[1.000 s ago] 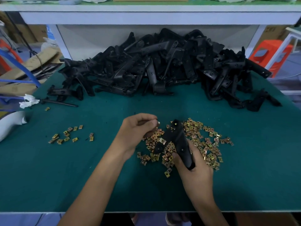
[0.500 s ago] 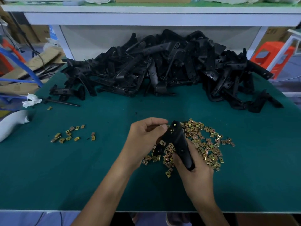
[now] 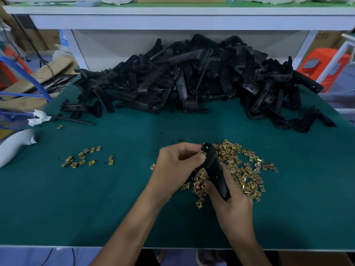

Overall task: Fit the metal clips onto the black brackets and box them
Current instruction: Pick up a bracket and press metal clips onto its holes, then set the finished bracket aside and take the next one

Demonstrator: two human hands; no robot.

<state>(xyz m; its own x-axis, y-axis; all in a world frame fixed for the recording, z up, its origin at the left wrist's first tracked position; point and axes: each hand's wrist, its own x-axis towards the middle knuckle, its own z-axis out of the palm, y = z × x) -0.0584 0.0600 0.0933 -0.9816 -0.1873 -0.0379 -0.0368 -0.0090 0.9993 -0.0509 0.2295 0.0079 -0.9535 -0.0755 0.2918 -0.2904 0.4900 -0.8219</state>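
Note:
My right hand grips the lower end of a black bracket, which stands tilted over the pile of gold metal clips. At the bracket's top end my left hand pinches a metal clip with thumb and fingers, pressing it onto the bracket's edge. A large heap of black brackets lies at the back of the green table. No box is in view.
A small scatter of clips lies at the left. A white rag, a thin black rod, blue tubing and cardboard sit at the left edge. A white shelf spans the back. An orange stool stands at right.
My left hand moved right from the clip pile to the top end of the bracket, carrying a clip. The right hand kept the bracket almost still.

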